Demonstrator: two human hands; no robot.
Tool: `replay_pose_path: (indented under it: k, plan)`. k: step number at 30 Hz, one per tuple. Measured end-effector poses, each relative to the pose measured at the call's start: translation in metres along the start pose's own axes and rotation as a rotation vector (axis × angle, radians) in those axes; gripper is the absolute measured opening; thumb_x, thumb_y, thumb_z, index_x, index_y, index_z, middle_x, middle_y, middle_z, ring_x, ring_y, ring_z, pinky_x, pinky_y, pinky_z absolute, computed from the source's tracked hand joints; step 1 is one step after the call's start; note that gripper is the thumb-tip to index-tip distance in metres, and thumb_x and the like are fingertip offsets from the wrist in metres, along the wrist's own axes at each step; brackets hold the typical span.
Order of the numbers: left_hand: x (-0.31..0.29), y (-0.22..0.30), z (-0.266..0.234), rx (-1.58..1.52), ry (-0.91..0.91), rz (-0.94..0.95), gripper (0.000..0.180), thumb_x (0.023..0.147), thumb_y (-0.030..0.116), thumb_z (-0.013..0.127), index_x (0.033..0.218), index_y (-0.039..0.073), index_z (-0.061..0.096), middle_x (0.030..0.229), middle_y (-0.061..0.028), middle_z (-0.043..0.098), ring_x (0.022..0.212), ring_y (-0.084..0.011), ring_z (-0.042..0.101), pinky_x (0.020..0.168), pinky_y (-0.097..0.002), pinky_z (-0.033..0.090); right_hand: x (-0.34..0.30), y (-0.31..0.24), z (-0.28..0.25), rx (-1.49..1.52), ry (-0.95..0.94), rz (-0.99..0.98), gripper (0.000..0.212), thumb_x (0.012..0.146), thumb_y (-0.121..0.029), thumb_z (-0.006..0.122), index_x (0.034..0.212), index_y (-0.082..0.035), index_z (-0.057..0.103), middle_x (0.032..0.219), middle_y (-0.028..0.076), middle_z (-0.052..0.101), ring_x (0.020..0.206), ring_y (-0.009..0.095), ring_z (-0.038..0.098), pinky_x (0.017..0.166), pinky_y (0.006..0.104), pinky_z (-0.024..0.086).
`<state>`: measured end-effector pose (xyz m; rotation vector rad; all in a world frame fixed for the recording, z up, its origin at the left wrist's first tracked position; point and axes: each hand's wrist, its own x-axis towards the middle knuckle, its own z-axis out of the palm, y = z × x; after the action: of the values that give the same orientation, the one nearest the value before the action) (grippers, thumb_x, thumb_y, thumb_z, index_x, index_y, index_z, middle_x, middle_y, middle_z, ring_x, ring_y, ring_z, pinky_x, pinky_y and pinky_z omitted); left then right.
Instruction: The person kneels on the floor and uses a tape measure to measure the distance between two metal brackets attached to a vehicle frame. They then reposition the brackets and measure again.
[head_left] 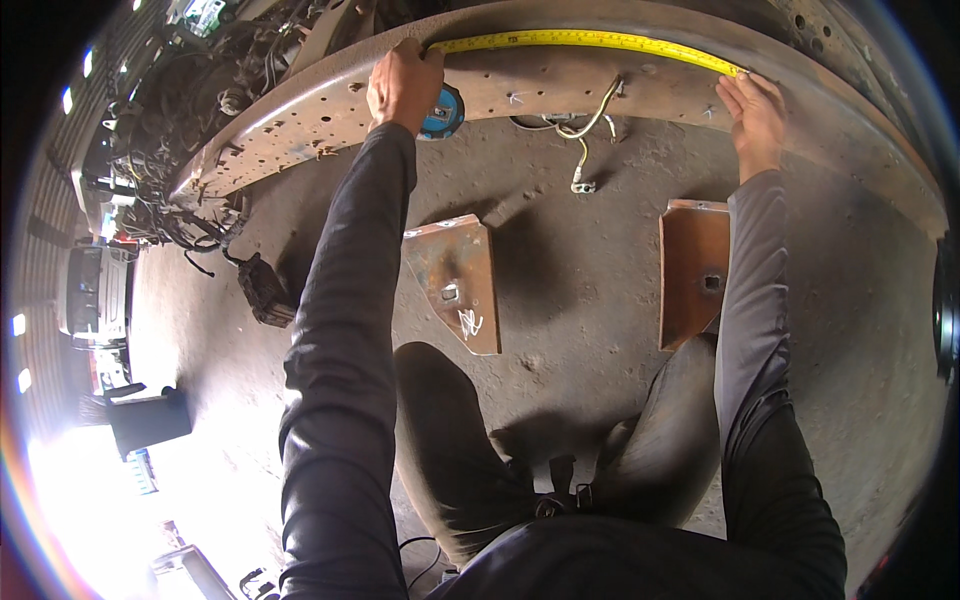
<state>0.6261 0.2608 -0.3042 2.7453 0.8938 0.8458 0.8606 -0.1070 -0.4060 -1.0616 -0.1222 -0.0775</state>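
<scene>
A yellow tape measure blade [590,39] stretches along the upper edge of a long brown steel beam [480,92] with rows of holes. My left hand [406,86] is closed at the blade's left end, with the round blue and black tape measure case [443,113] just beside and below it. At the right end, the fingertips of my right hand [757,112] press the blade's tip against the beam. The undersides of both hands' fingers are partly hidden.
Two rusty steel brackets stand on the concrete floor, a left bracket [455,280] with chalk marks and a right bracket [690,275] partly behind my right forearm. A cable with a metal end [582,184] hangs from the beam. Dark machinery parts [235,95] crowd the upper left.
</scene>
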Motion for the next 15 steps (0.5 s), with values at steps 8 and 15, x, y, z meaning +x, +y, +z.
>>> replay_pose_path:
  k: [8, 15]
  plan:
    - [0.024, 0.007, -0.011, 0.018, -0.064, 0.051, 0.040, 0.088, 0.037, 0.066, 0.114, 0.006, 0.070, 0.112, -0.0231, 0.072, 0.111, -0.0412, 0.066, 0.095, -0.0471, 0.051, 0.000, -0.003, 0.000, 0.013, 0.012, 0.027, 0.021, 0.094, 0.002, 0.067, 0.110, 0.004, 0.055, 0.106, 0.022, 0.066, 0.097, 0.036, 0.072, 0.089, 0.0444, 0.063]
    - [0.050, -0.001, -0.010, 0.125, -0.287, 0.093, 0.043, 0.087, 0.037, 0.064, 0.112, 0.002, 0.068, 0.114, -0.0273, 0.070, 0.114, -0.0426, 0.065, 0.098, -0.0479, 0.050, -0.002, 0.000, -0.002, 0.086, -0.007, -0.010, 0.017, 0.094, 0.000, 0.067, 0.106, 0.007, 0.057, 0.098, 0.021, 0.068, 0.088, 0.032, 0.073, 0.086, 0.0412, 0.063]
